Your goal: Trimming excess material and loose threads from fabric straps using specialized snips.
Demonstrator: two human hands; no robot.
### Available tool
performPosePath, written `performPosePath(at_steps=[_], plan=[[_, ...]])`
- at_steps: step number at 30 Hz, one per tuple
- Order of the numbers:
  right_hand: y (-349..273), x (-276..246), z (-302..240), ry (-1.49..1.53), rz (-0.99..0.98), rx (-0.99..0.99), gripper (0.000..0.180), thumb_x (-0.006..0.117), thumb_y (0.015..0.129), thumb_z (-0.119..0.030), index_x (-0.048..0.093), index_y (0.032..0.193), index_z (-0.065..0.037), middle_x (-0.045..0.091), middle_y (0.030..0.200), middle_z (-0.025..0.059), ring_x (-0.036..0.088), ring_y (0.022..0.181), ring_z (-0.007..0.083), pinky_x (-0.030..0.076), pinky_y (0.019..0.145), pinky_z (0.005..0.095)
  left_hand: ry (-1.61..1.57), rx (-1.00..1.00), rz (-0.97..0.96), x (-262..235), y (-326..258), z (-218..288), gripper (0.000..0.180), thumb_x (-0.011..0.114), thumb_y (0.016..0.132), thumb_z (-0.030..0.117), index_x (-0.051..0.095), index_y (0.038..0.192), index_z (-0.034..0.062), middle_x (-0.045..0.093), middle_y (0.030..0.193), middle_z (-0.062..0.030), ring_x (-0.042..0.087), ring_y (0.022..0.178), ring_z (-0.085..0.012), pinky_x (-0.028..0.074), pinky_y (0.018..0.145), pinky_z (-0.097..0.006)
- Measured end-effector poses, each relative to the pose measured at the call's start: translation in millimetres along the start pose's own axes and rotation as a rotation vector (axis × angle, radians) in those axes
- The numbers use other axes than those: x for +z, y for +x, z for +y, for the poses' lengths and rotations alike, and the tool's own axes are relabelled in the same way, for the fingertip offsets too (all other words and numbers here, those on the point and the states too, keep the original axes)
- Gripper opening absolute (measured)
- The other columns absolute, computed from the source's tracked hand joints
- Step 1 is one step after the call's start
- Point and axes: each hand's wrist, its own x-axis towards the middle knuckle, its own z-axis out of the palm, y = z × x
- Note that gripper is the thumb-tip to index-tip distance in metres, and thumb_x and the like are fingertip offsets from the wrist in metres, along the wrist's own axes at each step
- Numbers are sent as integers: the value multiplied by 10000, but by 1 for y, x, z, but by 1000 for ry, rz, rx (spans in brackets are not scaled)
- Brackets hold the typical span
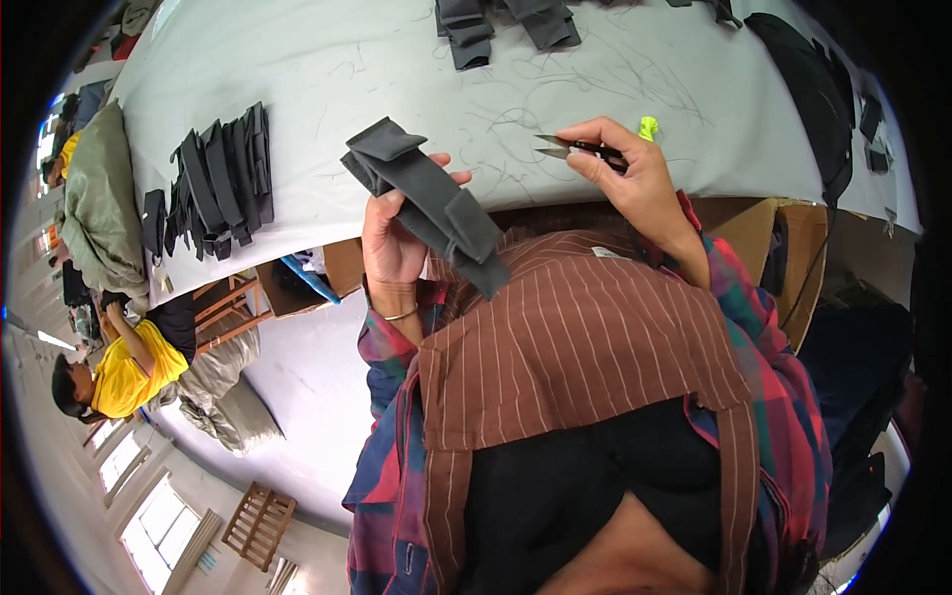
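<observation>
My left hand (391, 238) is closed around a dark grey folded fabric strap (426, 193), holding it up over the table's near edge. The strap has stitched, layered ends and hangs tilted down to the right. In my right hand (635, 174) is a pair of small black-handled thread snips (585, 151). Their two pointed blades stand apart and point left toward the strap, without touching it. Loose dark threads (516, 124) lie scattered on the white tabletop (337, 69) beyond my hands.
A row of similar dark straps (220, 178) lies at the table's left; more strips (540, 20) are at the far edge. A neon-yellow item (649, 128) sits beside my right hand. Cardboard boxes (759, 238) stand below the edge. A person in yellow (139, 367) works at left.
</observation>
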Motion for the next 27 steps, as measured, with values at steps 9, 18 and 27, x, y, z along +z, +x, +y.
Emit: performPosePath(at_steps=[9,18,27], plan=[[3,15,-13,-17,-117,-16,218,662,838,-118,638,1038,-35,653,886,33,573,793,100,455,745,236,433,133,194,25,5,2,409,679,840,165,522,1179,0,596,1043,-84,604,881,-151,499,659,-271],[25,-78,38,-297,218,15,232,584,895,-178,623,1068,-28,672,908,67,588,859,119,452,794,249,262,126,196,7,-24,46,401,652,865,252,510,1123,-20,568,891,-63,557,789,-135,496,606,-277],[41,-66,101,-590,146,-407,237,595,854,-140,638,1044,-4,610,1188,120,476,1220,293,347,1020,405,309,260,396,-22,-46,77,253,593,916,207,544,1083,22,615,951,-45,605,805,-157,488,551,-249]])
